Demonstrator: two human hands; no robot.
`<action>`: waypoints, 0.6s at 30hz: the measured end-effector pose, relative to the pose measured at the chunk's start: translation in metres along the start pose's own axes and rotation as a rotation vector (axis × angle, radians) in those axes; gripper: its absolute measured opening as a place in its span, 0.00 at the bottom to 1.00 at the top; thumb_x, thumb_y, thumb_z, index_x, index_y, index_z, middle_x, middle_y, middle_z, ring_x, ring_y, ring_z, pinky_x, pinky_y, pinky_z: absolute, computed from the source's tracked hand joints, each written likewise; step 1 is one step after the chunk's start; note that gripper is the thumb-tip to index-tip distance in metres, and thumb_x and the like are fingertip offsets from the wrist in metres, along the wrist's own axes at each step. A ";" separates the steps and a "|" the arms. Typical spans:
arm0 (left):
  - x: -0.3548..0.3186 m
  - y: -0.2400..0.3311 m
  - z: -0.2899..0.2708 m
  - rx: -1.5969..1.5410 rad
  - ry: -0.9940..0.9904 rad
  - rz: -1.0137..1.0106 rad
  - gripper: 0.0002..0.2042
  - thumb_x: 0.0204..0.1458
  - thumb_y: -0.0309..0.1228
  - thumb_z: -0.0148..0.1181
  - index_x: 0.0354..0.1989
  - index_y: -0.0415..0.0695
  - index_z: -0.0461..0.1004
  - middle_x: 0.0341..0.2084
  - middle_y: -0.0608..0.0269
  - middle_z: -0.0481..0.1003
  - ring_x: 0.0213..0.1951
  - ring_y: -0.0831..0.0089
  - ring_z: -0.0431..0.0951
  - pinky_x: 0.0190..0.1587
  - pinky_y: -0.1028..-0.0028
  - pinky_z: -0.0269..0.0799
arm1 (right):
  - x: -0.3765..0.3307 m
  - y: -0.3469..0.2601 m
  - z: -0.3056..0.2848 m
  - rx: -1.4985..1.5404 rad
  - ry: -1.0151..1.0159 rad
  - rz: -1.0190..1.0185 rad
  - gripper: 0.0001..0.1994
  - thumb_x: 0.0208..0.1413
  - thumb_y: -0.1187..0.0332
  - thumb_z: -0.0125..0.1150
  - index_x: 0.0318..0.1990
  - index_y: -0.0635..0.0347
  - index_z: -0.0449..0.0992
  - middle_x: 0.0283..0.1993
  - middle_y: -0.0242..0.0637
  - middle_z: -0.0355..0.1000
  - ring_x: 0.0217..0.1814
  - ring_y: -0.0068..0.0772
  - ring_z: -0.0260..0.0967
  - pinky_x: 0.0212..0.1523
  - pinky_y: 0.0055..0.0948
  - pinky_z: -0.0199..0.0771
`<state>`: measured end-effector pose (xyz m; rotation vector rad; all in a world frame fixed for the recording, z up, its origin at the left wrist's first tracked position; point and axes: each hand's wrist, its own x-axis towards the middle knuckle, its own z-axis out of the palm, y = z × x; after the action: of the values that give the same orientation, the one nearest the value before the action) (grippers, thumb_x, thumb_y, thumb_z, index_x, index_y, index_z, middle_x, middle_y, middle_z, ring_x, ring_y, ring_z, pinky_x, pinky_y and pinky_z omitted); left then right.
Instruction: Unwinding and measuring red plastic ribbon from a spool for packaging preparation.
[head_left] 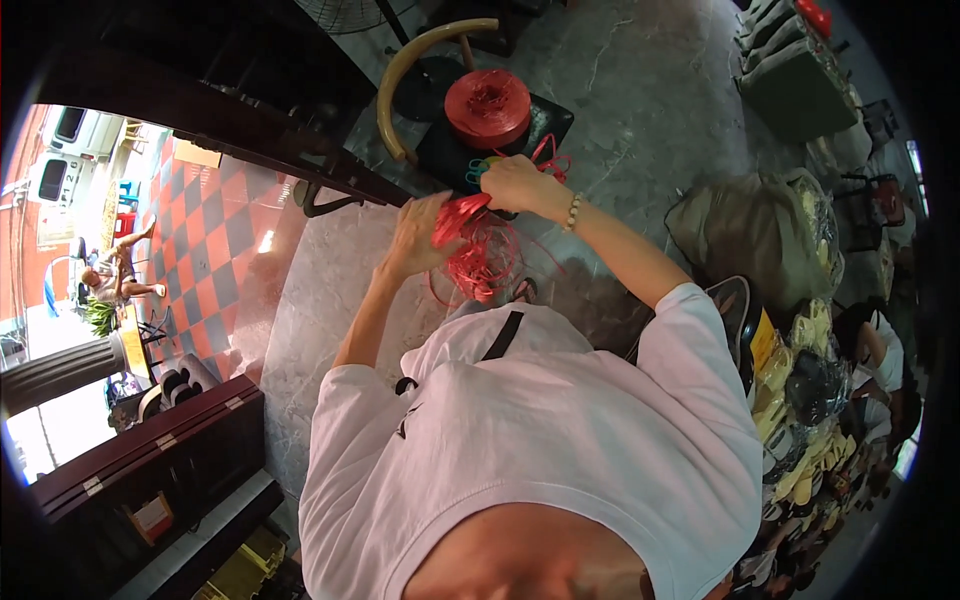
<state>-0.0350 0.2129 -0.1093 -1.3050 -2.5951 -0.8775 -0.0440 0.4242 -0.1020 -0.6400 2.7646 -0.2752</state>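
Observation:
A bundle of red plastic twine (478,262) hangs in loose, tangled strands in front of me. My left hand (412,236) is closed around its upper left side. Bent fingers of my right hand (522,187) pinch the bundle's upper end, and red strands run between both hands. Beside the right fingers shows a green loop (477,172), perhaps a scissor handle; whether it is held or lies on the seat I cannot tell. Just beyond sits a large red twine roll (488,108) on a black chair seat (550,122).
The chair's curved wooden back (392,90) stands at the far left of the roll. A dark wooden door (190,480) is at lower left. Bulky sacks (745,235) and bagged pale shoe-like pieces (800,450) line the right. Outside, a person (115,283) sits beyond checkered tiles.

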 end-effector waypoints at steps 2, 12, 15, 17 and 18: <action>0.018 0.010 0.007 -0.044 0.032 0.021 0.19 0.42 0.31 0.57 0.43 0.39 0.62 0.33 0.44 0.69 0.39 0.51 0.70 0.44 0.57 0.61 | 0.015 -0.007 -0.003 -0.008 -0.021 -0.009 0.09 0.36 0.64 0.62 0.24 0.60 0.77 0.26 0.42 0.73 0.33 0.41 0.72 0.30 0.35 0.71; 0.045 -0.047 0.005 0.064 -0.103 -0.371 0.08 0.49 0.23 0.46 0.37 0.38 0.61 0.18 0.44 0.71 0.25 0.47 0.73 0.25 0.56 0.67 | 0.094 0.019 -0.052 -0.070 -0.067 -0.150 0.13 0.33 0.60 0.60 0.28 0.56 0.77 0.29 0.43 0.73 0.34 0.44 0.71 0.33 0.40 0.71; 0.059 -0.055 -0.008 -0.029 0.098 -0.341 0.04 0.49 0.22 0.45 0.33 0.40 0.63 0.18 0.45 0.71 0.26 0.47 0.73 0.27 0.55 0.67 | 0.131 0.067 -0.065 -0.088 0.147 -0.122 0.15 0.32 0.61 0.60 0.32 0.55 0.77 0.29 0.42 0.73 0.36 0.43 0.71 0.38 0.38 0.70; 0.066 -0.056 -0.021 -0.070 0.201 -0.434 0.03 0.49 0.22 0.44 0.32 0.41 0.64 0.21 0.47 0.71 0.27 0.46 0.72 0.28 0.55 0.66 | 0.145 0.075 -0.098 -0.229 0.275 -0.191 0.14 0.35 0.61 0.61 0.33 0.53 0.77 0.28 0.42 0.72 0.34 0.44 0.70 0.37 0.38 0.70; 0.075 -0.055 -0.027 -0.068 0.210 -0.430 0.03 0.49 0.22 0.44 0.32 0.41 0.64 0.21 0.47 0.71 0.27 0.46 0.72 0.28 0.55 0.66 | 0.152 0.090 -0.108 -0.214 0.471 -0.121 0.12 0.37 0.62 0.60 0.32 0.54 0.76 0.27 0.42 0.72 0.34 0.44 0.70 0.35 0.38 0.70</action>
<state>-0.1283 0.2254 -0.0858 -0.6250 -2.7318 -1.1027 -0.2457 0.4477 -0.0583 -0.8966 3.2414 -0.1728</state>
